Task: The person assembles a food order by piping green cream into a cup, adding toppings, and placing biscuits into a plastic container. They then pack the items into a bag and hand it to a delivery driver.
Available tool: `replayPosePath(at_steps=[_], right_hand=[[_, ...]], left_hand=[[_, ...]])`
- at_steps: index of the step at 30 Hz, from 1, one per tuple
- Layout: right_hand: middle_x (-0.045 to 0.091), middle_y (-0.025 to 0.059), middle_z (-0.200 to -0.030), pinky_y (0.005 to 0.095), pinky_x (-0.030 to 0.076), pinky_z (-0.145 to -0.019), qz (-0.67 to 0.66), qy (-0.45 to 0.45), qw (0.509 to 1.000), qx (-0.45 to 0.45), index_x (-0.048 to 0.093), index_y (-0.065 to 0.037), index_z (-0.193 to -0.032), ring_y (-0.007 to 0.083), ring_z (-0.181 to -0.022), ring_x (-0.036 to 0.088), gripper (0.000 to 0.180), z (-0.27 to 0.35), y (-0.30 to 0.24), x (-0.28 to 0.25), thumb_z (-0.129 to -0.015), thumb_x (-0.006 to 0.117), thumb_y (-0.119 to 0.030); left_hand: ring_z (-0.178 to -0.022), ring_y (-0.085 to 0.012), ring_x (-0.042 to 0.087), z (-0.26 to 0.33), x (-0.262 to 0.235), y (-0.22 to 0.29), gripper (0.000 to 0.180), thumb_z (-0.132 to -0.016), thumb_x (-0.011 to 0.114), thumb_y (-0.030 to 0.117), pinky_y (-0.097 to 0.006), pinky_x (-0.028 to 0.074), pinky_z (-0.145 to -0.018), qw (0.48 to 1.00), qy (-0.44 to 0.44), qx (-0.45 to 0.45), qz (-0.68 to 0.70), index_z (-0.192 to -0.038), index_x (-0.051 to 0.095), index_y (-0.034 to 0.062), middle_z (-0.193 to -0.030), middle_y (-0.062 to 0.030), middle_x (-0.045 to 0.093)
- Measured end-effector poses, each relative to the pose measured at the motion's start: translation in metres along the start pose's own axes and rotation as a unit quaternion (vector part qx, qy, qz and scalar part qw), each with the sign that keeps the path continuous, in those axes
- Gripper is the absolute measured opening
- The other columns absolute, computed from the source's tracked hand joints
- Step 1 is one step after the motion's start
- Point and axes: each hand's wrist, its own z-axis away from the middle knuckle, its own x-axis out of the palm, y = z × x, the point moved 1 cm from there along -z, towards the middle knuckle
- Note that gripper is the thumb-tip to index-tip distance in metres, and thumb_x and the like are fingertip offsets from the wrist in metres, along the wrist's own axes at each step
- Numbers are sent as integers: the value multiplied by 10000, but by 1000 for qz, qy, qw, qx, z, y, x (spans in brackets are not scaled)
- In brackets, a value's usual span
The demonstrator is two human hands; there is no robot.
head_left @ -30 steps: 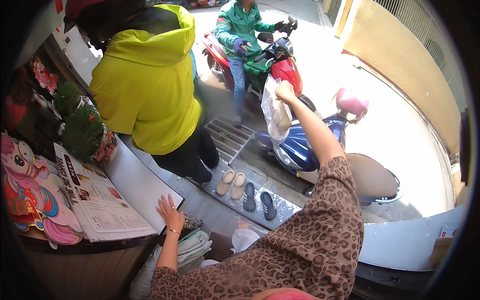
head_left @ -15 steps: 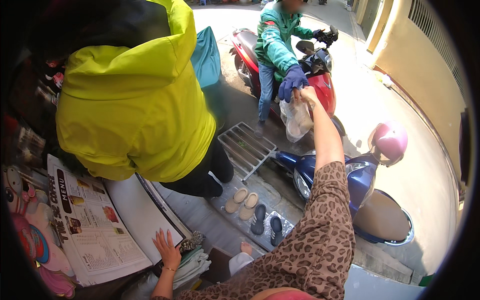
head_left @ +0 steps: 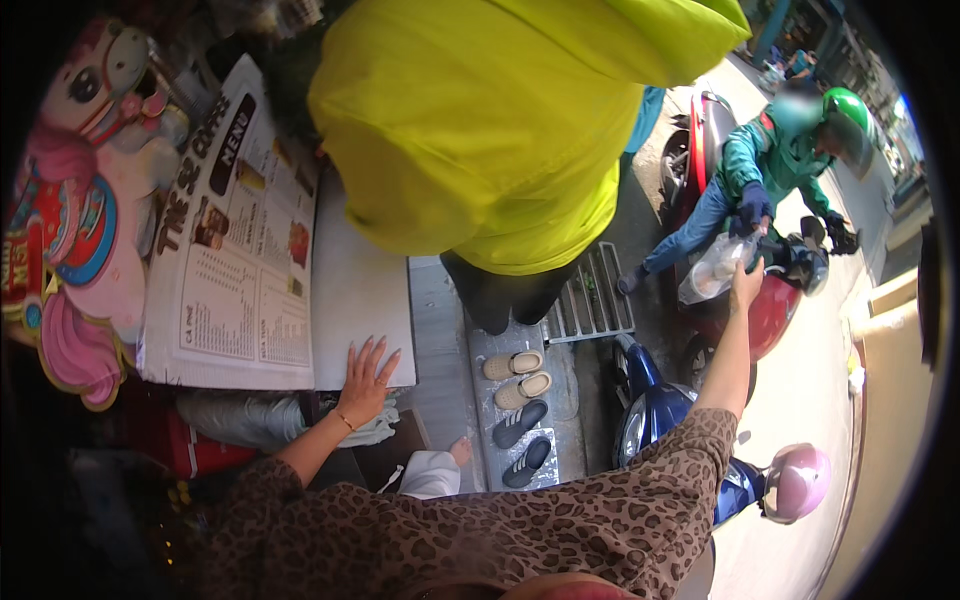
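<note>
My left hand (head_left: pixel 367 383) rests with fingers spread on the near edge of a white board (head_left: pixel 362 300), beside a large printed menu board (head_left: pixel 235 260). Stretched out to the far right, my right hand (head_left: pixel 745 284) has its fingers closed. A small dark green thing shows at its fingertips; I cannot tell what it is. Right beside that hand hangs a clear plastic bag (head_left: pixel 712 270) with pale round containers in it. A rider's dark blue glove (head_left: pixel 752 207) grips the bag's top.
The rider, in a green jacket (head_left: pixel 750 155), sits on a red motorbike (head_left: pixel 765 318). Ahead stands a person in a yellow jacket (head_left: pixel 470 130). Beige clogs (head_left: pixel 522 390) and dark slides (head_left: pixel 520 424) lie near a metal rack (head_left: pixel 595 295). A blue motorbike (head_left: pixel 655 415) and pink helmet (head_left: pixel 797 483) are at right.
The view has swung left. My right hand has come off the bag's top and sits beside the bag, which the rider's glove holds. My left hand stays on the white board.
</note>
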Motion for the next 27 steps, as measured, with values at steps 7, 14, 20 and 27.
replayPosePath(at_steps=[7,14,20,27], right_hand=[[540,241,-1145,405,421,-884,56,-261,951,154,503,57,-1154,355,-1020,549,503,356,52,29,-838,572,-330],[586,184,-1039,366,422,-862,77,-847,522,66,545,42,-1095,296,-976,548,472,669,-126,26,-858,542,-367],[598,156,-981,349,429,-836,82,-886,433,-146,574,19,-1061,258,-930,550,416,845,-337,25,-880,517,-351],[612,124,-912,330,437,-806,5,-931,356,-81,609,-8,-1023,214,-877,553,365,1045,-472,-17,-906,489,-332]], left_hand=[[-1348,-325,146,18,-1,28,726,-738,642,212,-532,77,-1088,998,55,-22,37,-1369,302,100,-1422,-165,229],[-1193,-287,415,155,-30,36,417,-779,631,150,-423,291,-1032,918,100,92,374,-1180,531,97,-1259,-134,452],[-910,-225,606,412,-225,-79,113,-859,577,94,-313,480,-789,805,321,-10,499,-915,614,4,-973,-94,619],[-908,-233,601,685,-414,-169,91,-867,550,67,-323,498,-768,710,614,88,332,-910,590,-2,-929,-114,605]])
